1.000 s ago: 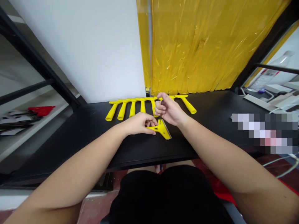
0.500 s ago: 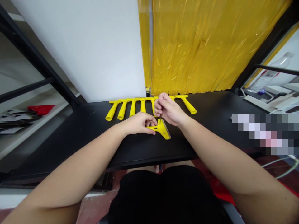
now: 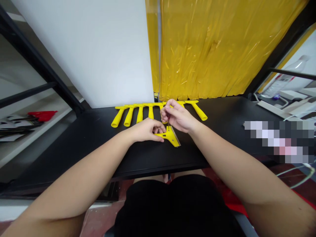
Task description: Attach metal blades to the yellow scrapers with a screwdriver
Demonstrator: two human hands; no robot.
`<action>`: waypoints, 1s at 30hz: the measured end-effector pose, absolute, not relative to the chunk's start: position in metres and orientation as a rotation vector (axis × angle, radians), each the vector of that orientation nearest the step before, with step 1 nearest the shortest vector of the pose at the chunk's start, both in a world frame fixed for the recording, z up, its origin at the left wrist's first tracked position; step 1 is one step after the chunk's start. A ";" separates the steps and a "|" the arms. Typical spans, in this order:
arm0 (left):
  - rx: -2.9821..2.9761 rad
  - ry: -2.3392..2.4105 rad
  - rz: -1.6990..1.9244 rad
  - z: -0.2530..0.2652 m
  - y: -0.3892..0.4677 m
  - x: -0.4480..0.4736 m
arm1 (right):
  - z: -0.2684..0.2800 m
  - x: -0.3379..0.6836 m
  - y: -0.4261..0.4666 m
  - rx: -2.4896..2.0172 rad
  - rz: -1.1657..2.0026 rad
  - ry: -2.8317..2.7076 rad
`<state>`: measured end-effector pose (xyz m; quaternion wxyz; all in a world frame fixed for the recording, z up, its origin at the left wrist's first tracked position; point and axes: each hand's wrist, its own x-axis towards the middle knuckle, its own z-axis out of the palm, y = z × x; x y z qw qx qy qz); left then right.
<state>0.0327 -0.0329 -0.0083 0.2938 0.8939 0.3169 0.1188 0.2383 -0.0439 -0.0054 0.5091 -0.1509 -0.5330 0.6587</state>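
My left hand (image 3: 149, 130) is closed around the handle of a yellow scraper (image 3: 172, 138), whose metal blade edge faces right, just above the black tabletop. Above the scraper's head, my right hand (image 3: 178, 116) grips a thin screwdriver (image 3: 168, 122); its shaft points down to the upper screw spot on the head. The screwdriver's handle is mostly hidden by my fingers, with a bit of red showing. A second screw (image 3: 172, 140) shows lower on the head. Behind both hands lies a row of several yellow scrapers (image 3: 140, 114), partly covered by my right hand.
The black table (image 3: 98, 144) meets a white panel (image 3: 98, 49) and a yellow-wrapped panel (image 3: 209, 49) at the back. At right are a plastic bottle (image 3: 283, 80), white boxes and cables. A left shelf holds a red item (image 3: 43, 115).
The fingers of my right hand have turned and shifted slightly around the screwdriver. My left hand and the scraper stay almost in place.
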 end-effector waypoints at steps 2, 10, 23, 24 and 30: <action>2.379 0.845 0.326 -0.008 -0.033 0.032 | -0.005 0.240 -0.042 -0.386 1.585 -1.282; 2.380 0.842 0.319 -0.009 -0.032 0.031 | -0.004 0.242 -0.046 -0.370 1.671 -1.256; 2.384 0.851 0.306 -0.008 -0.033 0.033 | -0.004 0.243 -0.044 -0.374 1.658 -1.227; 2.382 0.854 0.309 -0.008 -0.033 0.033 | -0.005 0.243 -0.044 -0.356 1.645 -1.219; 2.367 0.850 0.327 -0.009 -0.033 0.033 | -0.004 0.245 -0.038 -0.428 1.627 -1.211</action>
